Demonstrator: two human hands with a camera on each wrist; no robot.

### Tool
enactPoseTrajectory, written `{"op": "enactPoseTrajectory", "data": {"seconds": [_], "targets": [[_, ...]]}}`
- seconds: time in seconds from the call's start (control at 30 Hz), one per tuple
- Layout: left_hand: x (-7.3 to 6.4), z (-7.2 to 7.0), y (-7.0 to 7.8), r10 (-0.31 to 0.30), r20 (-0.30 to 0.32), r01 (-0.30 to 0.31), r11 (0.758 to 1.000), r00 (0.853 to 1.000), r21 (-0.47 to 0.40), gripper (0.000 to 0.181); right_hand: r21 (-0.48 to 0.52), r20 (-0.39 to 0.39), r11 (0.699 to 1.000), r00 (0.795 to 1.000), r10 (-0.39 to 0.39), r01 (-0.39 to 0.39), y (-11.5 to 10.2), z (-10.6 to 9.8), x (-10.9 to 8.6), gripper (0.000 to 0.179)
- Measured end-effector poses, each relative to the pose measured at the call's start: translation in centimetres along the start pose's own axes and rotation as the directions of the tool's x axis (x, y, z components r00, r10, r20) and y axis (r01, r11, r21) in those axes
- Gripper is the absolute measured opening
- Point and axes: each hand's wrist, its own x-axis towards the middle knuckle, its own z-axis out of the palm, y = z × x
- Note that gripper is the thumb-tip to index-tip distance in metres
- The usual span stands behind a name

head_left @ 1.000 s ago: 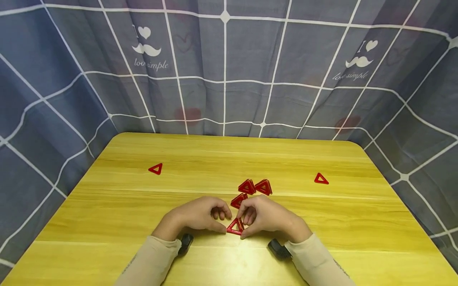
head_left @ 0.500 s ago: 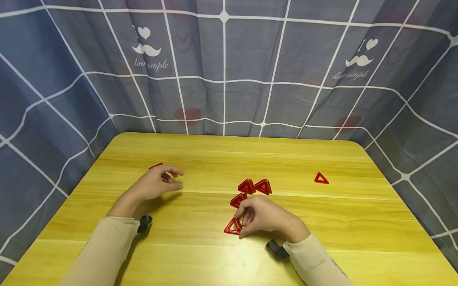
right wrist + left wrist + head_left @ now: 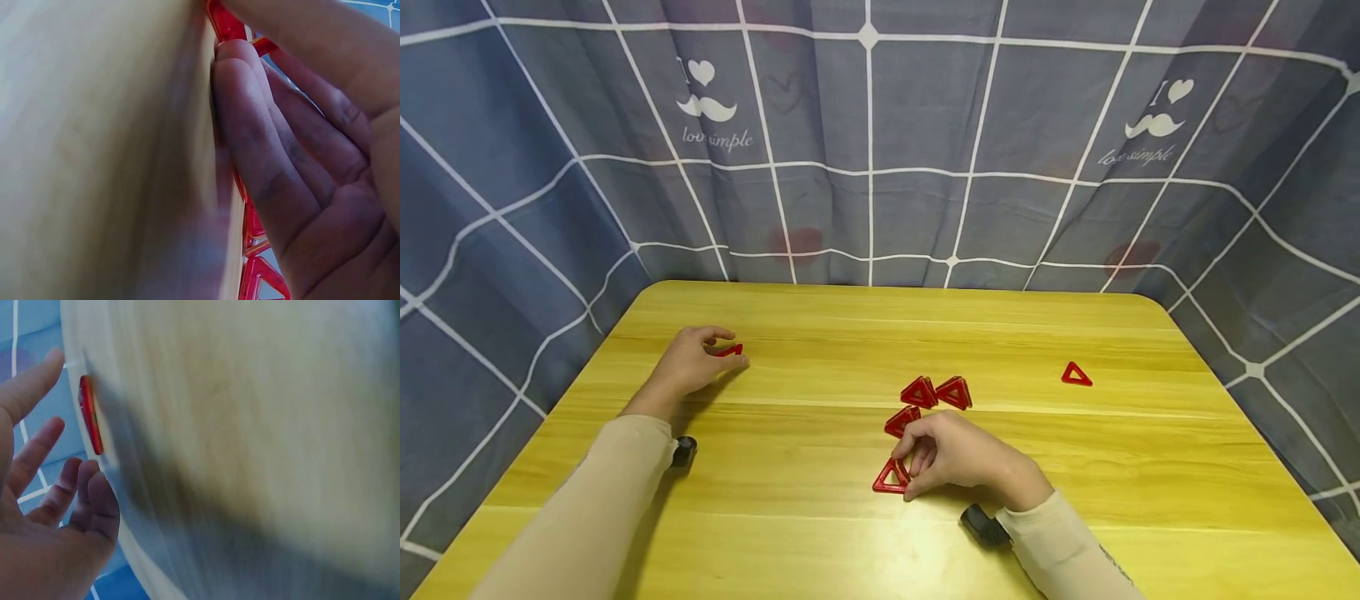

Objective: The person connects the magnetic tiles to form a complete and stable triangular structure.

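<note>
In the head view my left hand [image 3: 688,362] reaches over the far left of the table. A red triangular tile [image 3: 731,351] shows between its spread thumb and fingers. In the left wrist view this tile [image 3: 90,415] lies just past the fingertips, apart from them. Near the table's middle, my right hand [image 3: 958,462] pinches a red triangular frame [image 3: 889,489] at its right side by thumb and index finger, upright on the table. A second red bar rises behind it. In the right wrist view the held frame [image 3: 226,22] is partly hidden by the thumb.
Behind the right hand stand three small clusters of red triangles: a near one [image 3: 897,423], a far one [image 3: 919,383] and one to its right [image 3: 953,383]. A single red triangle [image 3: 1077,382] lies farther right. A grey checked curtain [image 3: 820,208] borders the wooden table [image 3: 805,533].
My left hand has let go of the frame at the middle and moved left and away to the lone triangle. The right hand has kept its pinch, almost in place.
</note>
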Motion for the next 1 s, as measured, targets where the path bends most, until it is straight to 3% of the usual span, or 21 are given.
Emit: {"op": "enactPoseTrajectory", "data": {"seconds": [0.3,0.5,0.67,0.8,1.0], "targets": [[0.1,0.2,-0.2,-0.085,-0.011,0.085,0.996,0.996,0.017,0.061,0.0,0.0,1.0,1.0,-0.001,0.001,-0.3,0.0,0.1,0.032],[0.2,0.5,-0.2,-0.079,-0.015,0.079,0.997,0.997,-0.001,0.058,-0.006,-0.004,1.0,1.0,-0.003,0.003,-0.2,0.0,0.1,0.032],[0.0,0.6,0.1,-0.036,-0.039,0.035,0.999,0.999,-0.017,0.053,-0.003,-0.005,1.0,1.0,-0.008,0.008,-0.1,0.0,0.1,0.032],[-0.3,1.1,0.8,0.035,-0.055,-0.039,0.997,0.998,-0.061,0.047,0.002,-0.005,1.0,1.0,-0.002,0.002,0.0,0.0,0.1,0.032],[-0.9,2.3,2.8,0.156,-0.017,-0.157,0.976,0.988,-0.151,0.04,-0.006,-0.005,1.0,1.0,-0.004,0.004,-0.1,0.0,0.2,0.032]]}}
